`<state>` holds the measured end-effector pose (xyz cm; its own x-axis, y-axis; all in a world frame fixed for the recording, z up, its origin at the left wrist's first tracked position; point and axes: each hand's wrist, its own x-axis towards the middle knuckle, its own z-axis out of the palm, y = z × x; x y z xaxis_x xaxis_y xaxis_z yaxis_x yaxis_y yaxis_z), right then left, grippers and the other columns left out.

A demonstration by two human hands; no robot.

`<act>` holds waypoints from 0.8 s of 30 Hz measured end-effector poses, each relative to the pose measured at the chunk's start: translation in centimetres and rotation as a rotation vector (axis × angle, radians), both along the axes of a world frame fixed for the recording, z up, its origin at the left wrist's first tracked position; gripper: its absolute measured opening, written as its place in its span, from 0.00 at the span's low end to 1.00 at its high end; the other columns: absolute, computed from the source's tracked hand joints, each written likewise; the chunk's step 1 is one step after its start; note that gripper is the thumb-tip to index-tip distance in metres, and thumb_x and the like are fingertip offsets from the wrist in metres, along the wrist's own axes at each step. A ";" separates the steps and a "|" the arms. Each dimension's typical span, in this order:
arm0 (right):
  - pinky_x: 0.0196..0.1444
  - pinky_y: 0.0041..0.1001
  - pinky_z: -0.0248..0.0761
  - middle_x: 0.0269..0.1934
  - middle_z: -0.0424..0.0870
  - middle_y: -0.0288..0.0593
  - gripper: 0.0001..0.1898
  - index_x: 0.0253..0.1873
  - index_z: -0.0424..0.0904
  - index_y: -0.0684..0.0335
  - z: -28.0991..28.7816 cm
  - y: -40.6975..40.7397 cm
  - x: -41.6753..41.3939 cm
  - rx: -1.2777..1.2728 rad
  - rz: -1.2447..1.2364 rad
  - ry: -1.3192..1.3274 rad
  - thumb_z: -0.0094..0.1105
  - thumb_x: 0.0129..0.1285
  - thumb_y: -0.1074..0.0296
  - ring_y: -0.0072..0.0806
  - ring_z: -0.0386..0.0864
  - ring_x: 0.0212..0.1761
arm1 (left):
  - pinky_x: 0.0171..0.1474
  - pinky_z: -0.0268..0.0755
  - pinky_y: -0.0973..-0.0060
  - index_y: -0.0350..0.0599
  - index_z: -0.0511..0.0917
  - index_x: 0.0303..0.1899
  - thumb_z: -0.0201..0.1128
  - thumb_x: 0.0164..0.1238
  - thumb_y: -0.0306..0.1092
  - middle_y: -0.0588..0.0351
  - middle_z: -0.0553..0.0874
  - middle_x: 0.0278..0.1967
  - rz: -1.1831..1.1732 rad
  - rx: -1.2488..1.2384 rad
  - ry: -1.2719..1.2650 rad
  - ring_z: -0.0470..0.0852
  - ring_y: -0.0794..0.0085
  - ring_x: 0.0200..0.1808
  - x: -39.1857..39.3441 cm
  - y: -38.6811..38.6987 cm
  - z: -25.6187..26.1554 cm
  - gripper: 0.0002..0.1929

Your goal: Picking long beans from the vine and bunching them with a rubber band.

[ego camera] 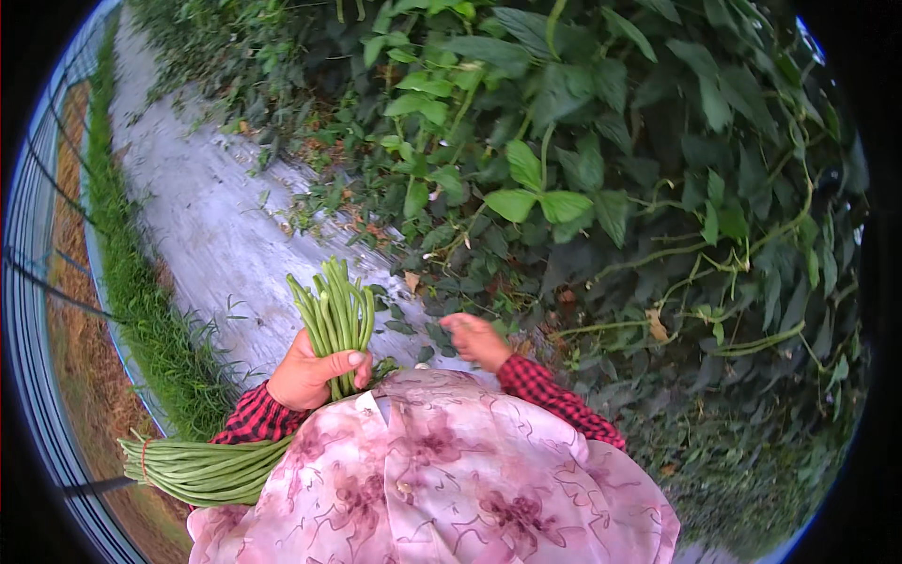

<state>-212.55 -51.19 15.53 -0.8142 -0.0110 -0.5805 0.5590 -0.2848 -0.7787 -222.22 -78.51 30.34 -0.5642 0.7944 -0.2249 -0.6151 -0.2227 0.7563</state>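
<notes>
My left hand (313, 374) is wrapped around a bunch of green yardlong beans (337, 303), thumb across the front. Their upper ends stand up above the fist; the lower part is hidden behind the pink floral garment (437, 465). A larger bundle of long beans (204, 469) lies across my left forearm, tied near its end with a red band (146, 458). To the right, my right hand (476, 342) hovers apart from the bunch, close to low leaves of the bean plants. It looks blurred, fingers partly curled, and whether anything is pinched there is unclear.
Dense bean vines (564, 141) rise along the right side, with several pods (761, 342) hanging among them. Pale ground film (204, 190) covers the path. A grass strip (141, 282) and a blue-edged barrier (106, 289) run along the left.
</notes>
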 end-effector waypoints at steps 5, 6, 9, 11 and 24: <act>0.17 0.17 0.53 0.21 0.60 0.26 0.13 0.45 0.71 0.60 -0.7 -3.2 -8.3 -0.151 0.149 0.030 0.44 0.71 0.56 0.13 0.56 0.19 | 0.32 0.72 0.74 0.38 0.73 0.39 0.67 0.53 0.21 0.56 0.79 0.27 0.182 -0.068 -0.076 0.78 0.71 0.27 -1.1 -1.9 -0.9 0.14; 0.17 0.17 0.54 0.21 0.60 0.26 0.13 0.44 0.71 0.60 -0.7 -3.4 -9.6 -0.166 0.126 0.068 0.43 0.71 0.56 0.13 0.56 0.19 | 0.32 0.72 0.74 0.38 0.73 0.39 0.67 0.53 0.21 0.56 0.79 0.27 0.205 -0.057 -0.066 0.78 0.71 0.27 -1.4 -2.4 -1.2 0.14; 0.17 0.17 0.53 0.20 0.62 0.26 0.10 0.41 0.72 0.62 -0.2 -4.0 -12.5 -0.151 0.110 0.160 0.49 0.69 0.61 0.13 0.56 0.17 | 0.36 0.74 0.75 0.37 0.75 0.38 0.71 0.48 0.21 0.57 0.81 0.29 0.239 -0.189 -0.048 0.80 0.74 0.30 -1.2 -4.4 -1.5 0.15; 0.14 0.16 0.51 0.20 0.64 0.26 0.06 0.39 0.74 0.63 0.3 -4.9 -14.5 0.065 0.036 0.312 0.53 0.66 0.67 0.12 0.56 0.14 | 0.35 0.74 0.74 0.37 0.74 0.36 0.72 0.47 0.22 0.56 0.80 0.28 0.235 -0.203 0.023 0.79 0.73 0.29 -1.4 -5.7 -1.5 0.15; 0.14 0.18 0.58 0.42 0.75 0.37 0.24 0.67 0.55 0.55 5.9 2.7 -34.6 0.411 -0.535 0.359 0.42 0.67 0.72 0.21 0.73 0.24 | 0.34 0.74 0.74 0.37 0.74 0.33 0.73 0.46 0.25 0.55 0.81 0.26 0.327 -0.214 0.017 0.80 0.72 0.29 -5.5 -11.2 -2.5 0.14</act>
<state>-247.11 -48.45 21.39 -0.7874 0.5975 -0.1518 0.1193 -0.0939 -0.9884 -227.77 -89.73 27.84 -0.7847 0.5086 -0.3543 -0.5247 -0.2408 0.8165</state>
